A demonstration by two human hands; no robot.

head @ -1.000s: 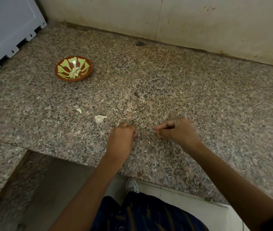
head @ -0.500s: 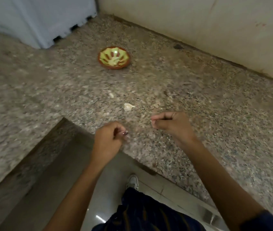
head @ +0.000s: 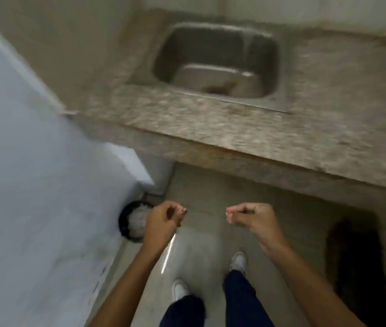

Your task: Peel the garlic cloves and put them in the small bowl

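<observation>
Turned from the bowl counter toward the sink [head: 218,64], both fists curled: left hand [head: 163,224] and right hand [head: 249,217] perhaps pinching peel for the bin [head: 132,223]; I cannot tell.

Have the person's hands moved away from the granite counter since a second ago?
Yes. The left hand and right hand were over the countertop; now they hang over the floor, pulled back from its edge, near the sink.

Open floor [head: 201,232] below both hands; white appliance [head: 34,185] close left; counter edge [head: 270,161] ahead.
</observation>
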